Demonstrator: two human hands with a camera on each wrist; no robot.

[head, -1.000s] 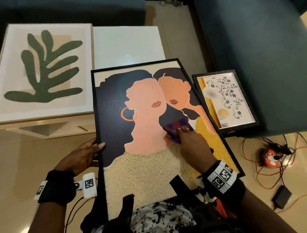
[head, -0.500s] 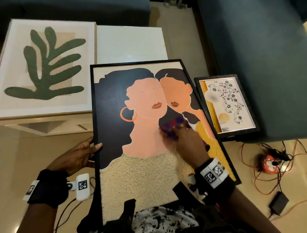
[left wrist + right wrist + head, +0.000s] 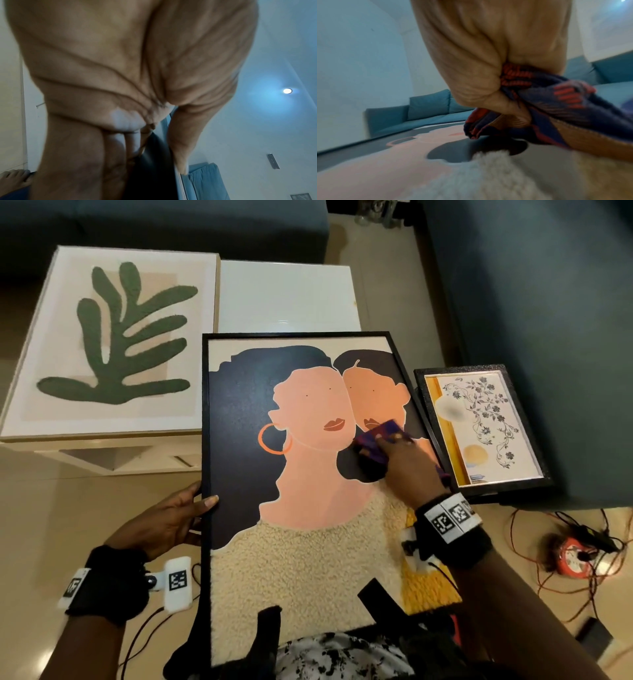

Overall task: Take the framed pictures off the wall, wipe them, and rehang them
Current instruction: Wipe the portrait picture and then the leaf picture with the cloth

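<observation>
A large black-framed picture of two faces [image 3: 308,474] lies slanted across my lap, its top edge against the white table. My left hand [image 3: 178,515] grips its left frame edge, thumb on the glass; in the left wrist view the left hand [image 3: 154,142] has fingers behind the dark frame [image 3: 154,169]. My right hand [image 3: 397,463] presses a blue-and-red checked cloth [image 3: 376,440] on the glass near the right face. The right wrist view shows the cloth [image 3: 547,102] bunched in my right hand [image 3: 513,111] above the picture [image 3: 402,162].
A leaf picture [image 3: 113,344] in a pale frame lies on the white table [image 3: 287,296]. A small black-framed floral picture [image 3: 479,426] rests on the teal sofa [image 3: 548,302] at right. Orange cables and a reel [image 3: 575,556] lie on the floor at right.
My right hand has slid the cloth up and to the right across the glass, from the neck area toward the right face's chin. My left hand keeps its hold on the frame.
</observation>
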